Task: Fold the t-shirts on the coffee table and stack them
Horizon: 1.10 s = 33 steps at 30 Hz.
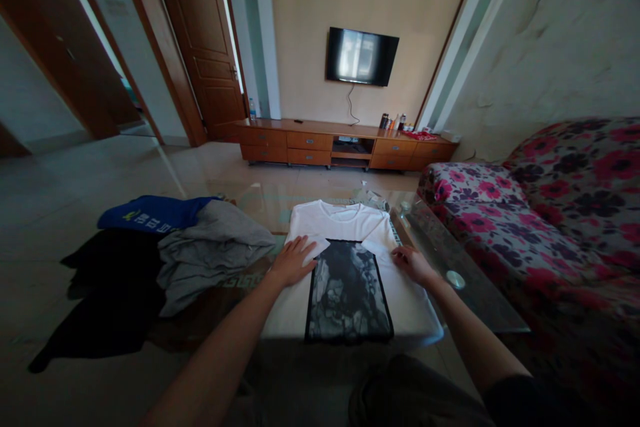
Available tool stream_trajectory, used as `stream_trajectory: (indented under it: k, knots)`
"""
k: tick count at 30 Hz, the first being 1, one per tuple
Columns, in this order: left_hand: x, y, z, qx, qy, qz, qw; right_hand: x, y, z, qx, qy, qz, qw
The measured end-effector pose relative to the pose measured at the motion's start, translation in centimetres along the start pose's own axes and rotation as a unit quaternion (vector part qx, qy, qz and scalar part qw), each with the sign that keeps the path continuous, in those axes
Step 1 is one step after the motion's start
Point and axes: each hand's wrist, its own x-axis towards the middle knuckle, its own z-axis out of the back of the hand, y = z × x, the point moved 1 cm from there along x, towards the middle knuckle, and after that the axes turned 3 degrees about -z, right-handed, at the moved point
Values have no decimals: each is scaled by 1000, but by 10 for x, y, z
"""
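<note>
A white T-shirt (285, 310) with a dark rectangular print (350, 293) lies spread on the glass table, collar away from me. Both of its short sleeves are turned inward, their tips over the print's upper corners. My left hand (294, 261) rests flat on the left sleeve, fingers stretched out and apart. At the right side edge, my right hand (414, 264) has bent fingers closed on the fabric near the folded sleeve. The shirt's lower end reaches the table's near edge.
To the left lie a grey garment (215, 247), black clothes (115, 293) and a blue garment (150, 212) in a pile. The glass table (480, 310) extends right toward a flowered sofa (490, 213). A low wooden cabinet (307, 141) stands beneath a wall television (363, 57).
</note>
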Motion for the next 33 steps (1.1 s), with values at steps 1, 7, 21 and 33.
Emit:
stream_trajectory:
  k: [1,7,21,33]
  knots:
    - [0,0,0,0,0,-1,1000,-2,2,-3,-2,9,3,1000]
    - [-1,1,0,-5,-3,-4,1000,-9,9,-3,-38,11,18,999]
    - [0,2,-1,-12,-4,-1,1000,-14,22,12,-180,57,23,982]
    - [-1,1,0,-10,-5,-1,1000,-9,27,11,-134,101,0,986]
